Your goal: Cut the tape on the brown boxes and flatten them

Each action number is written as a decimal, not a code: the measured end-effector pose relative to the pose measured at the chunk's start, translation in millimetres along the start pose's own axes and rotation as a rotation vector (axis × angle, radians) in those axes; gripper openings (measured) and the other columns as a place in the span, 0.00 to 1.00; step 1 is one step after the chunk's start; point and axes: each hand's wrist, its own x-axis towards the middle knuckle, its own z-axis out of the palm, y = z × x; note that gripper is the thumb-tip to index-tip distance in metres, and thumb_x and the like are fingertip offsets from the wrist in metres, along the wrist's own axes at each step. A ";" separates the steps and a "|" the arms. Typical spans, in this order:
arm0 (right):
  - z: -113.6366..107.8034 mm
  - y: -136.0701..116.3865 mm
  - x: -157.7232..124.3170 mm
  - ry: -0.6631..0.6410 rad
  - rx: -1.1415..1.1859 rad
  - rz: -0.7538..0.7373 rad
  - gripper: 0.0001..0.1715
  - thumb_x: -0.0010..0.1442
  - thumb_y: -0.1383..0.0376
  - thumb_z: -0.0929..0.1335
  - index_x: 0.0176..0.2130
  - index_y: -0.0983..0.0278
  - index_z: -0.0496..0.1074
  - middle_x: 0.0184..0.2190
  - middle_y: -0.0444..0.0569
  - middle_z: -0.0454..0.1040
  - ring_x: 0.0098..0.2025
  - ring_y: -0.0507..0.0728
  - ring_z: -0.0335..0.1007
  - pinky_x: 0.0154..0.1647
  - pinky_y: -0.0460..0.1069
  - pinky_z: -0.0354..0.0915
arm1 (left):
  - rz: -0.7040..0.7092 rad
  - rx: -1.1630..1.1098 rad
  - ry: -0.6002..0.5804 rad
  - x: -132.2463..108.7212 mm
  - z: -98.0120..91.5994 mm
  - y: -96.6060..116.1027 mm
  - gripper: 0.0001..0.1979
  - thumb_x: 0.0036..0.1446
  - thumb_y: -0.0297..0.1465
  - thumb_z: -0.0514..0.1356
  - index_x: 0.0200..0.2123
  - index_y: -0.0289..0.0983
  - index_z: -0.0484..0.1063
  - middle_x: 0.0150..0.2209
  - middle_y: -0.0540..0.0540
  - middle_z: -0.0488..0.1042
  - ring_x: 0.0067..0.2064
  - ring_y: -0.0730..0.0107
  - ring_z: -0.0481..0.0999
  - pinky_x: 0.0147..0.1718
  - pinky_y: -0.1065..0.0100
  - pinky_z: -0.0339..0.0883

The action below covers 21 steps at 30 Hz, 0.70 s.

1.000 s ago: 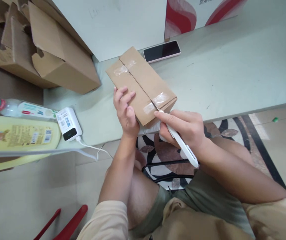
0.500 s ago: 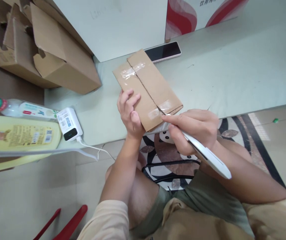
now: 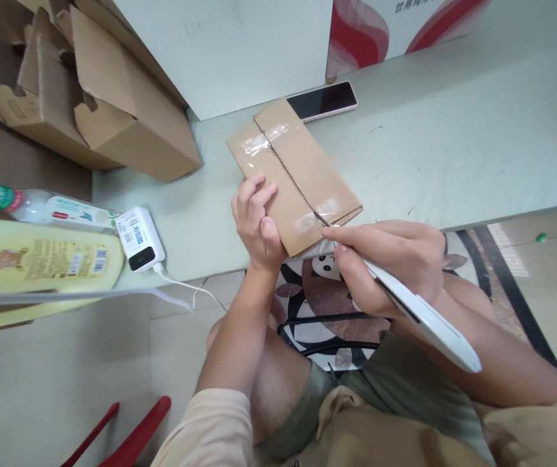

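A flat brown cardboard box point(image 3: 292, 172) lies tilted near the table's front edge. A dark seam runs along its top face, with a strip of clear tape point(image 3: 259, 144) across the far end and another strip point(image 3: 317, 215) across the near end. My left hand point(image 3: 256, 220) grips the box by its left side, fingers curled over the top. In my right hand point(image 3: 395, 263) is a white utility knife point(image 3: 429, 324), held like a pen. Its thin blade rests at the seam by the near tape; how deep it reaches is hidden.
A phone point(image 3: 324, 100) lies behind the box, before a large white carton point(image 3: 239, 52). Open cardboard boxes point(image 3: 127, 97) stand at back left. A yellow bottle point(image 3: 45, 266), a plastic drink bottle point(image 3: 35, 204) and a white device point(image 3: 139, 240) with a cable are at left.
The knife blade has shifted slightly toward me along the seam, and my right hand has moved a little right and down. My left hand keeps its hold on the box. The view has shifted slightly.
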 end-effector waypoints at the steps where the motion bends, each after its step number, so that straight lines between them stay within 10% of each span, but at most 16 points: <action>1: -0.6 -0.2 0.1 -0.006 0.000 0.001 0.12 0.60 0.72 0.66 0.39 0.59 0.77 0.23 0.42 0.80 0.22 0.54 0.76 0.22 0.50 0.70 | -0.001 -0.009 -0.003 0.0 0.2 -0.3 0.28 0.69 0.48 0.39 0.52 0.42 0.72 0.57 0.42 0.72 0.62 0.53 0.70 0.62 0.50 0.63; 21: -31.0 -19.5 8.9 -0.235 0.040 0.213 0.11 0.63 0.71 0.65 0.38 0.63 0.78 0.25 0.46 0.78 0.25 0.54 0.76 0.25 0.47 0.71 | 0.029 -0.006 0.025 0.1 1.5 -0.8 0.26 0.70 0.45 0.39 0.53 0.41 0.72 0.57 0.42 0.72 0.62 0.55 0.71 0.62 0.51 0.63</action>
